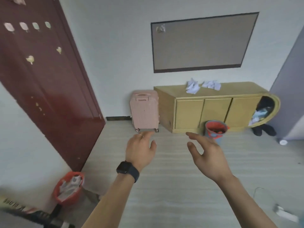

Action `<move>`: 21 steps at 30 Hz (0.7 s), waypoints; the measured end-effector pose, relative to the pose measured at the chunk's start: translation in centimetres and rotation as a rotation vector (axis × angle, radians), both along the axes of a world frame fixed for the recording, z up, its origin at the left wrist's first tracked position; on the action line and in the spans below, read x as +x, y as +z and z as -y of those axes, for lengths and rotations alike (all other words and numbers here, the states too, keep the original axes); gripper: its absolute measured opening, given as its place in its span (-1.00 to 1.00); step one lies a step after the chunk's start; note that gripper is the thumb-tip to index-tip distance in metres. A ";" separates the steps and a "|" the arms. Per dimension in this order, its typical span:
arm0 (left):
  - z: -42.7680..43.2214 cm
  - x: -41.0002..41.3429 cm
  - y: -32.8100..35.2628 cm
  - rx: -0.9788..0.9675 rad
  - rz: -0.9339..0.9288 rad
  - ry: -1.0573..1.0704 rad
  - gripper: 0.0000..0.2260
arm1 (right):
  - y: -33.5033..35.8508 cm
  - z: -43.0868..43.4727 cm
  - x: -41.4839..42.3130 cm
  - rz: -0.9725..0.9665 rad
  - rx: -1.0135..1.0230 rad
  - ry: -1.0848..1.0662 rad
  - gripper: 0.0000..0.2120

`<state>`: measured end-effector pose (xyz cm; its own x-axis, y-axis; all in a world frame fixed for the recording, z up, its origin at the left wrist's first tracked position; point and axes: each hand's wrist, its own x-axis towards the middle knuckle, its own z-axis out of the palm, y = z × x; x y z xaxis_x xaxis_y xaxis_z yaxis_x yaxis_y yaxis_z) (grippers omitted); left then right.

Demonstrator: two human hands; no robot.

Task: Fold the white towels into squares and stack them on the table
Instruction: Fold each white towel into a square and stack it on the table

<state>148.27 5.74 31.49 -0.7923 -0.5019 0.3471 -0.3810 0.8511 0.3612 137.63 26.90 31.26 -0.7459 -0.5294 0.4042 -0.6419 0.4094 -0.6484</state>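
Left hand (139, 148) and right hand (207, 153) both empty, fingers loosely spread; crumpled white cloth towels (192, 87) lie well beyond and to the right, atop the long yellow wooden cabinet (238, 89), nearer the right hand.

Only lettering in view: short row of dark characters on yellowish flat item (9, 202) at near left edge, just left of orange basket (69, 188). Row runs tilted and looks upside down from this view. Too blurred to read; no word or number made out. Larger dark stroke near row on same item, maybe single letter, cannot tell which. No brand, label or sign legible elsewhere in room.
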 end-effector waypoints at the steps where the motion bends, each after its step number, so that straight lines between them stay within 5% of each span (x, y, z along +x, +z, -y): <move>1: -0.9 -2.5 0.1 0.014 -0.002 -0.042 -0.69 | 0.1 -1.3 -2.0 -0.012 -0.001 -0.045 -0.70; 21: -6.1 -49.6 -4.7 0.233 0.119 -0.448 -0.68 | -3.5 -10.8 -41.0 0.089 0.179 -0.485 -0.68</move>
